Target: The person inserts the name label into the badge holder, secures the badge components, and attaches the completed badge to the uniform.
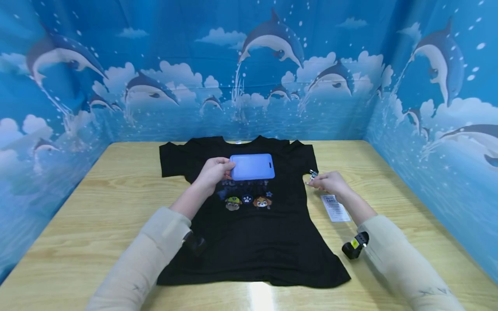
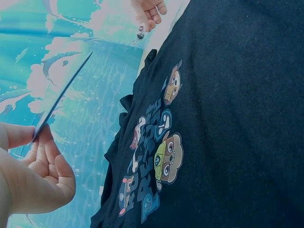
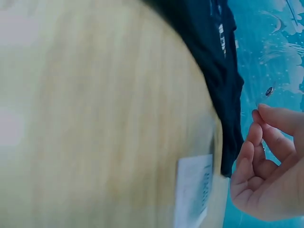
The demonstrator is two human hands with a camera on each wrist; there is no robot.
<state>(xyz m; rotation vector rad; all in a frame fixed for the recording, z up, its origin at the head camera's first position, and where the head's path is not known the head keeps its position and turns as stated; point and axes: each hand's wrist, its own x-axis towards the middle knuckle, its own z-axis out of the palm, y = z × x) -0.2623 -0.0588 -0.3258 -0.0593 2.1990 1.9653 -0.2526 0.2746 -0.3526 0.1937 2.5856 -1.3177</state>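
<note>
My left hand (image 1: 216,173) pinches a blue plastic card holder (image 1: 253,166) by its left short end, thumb against fingers. A small dark slot shows near the holder's right end. In the left wrist view the holder (image 2: 64,97) appears edge-on, raised above the shirt. My right hand (image 1: 330,183) pinches a small metal badge clip (image 1: 313,175) with a clear strap between thumb and forefinger, by the shirt's right sleeve. The clip (image 3: 269,91) stands out past the fingertips in the right wrist view. Beneath the right hand a white printed card (image 1: 336,210) lies on the table.
A black T-shirt (image 1: 249,246) with cartoon dog prints lies spread on the wooden table (image 1: 97,207). Blue dolphin-print curtains (image 1: 186,121) enclose the table at the back and both sides. Each wrist wears a small black camera.
</note>
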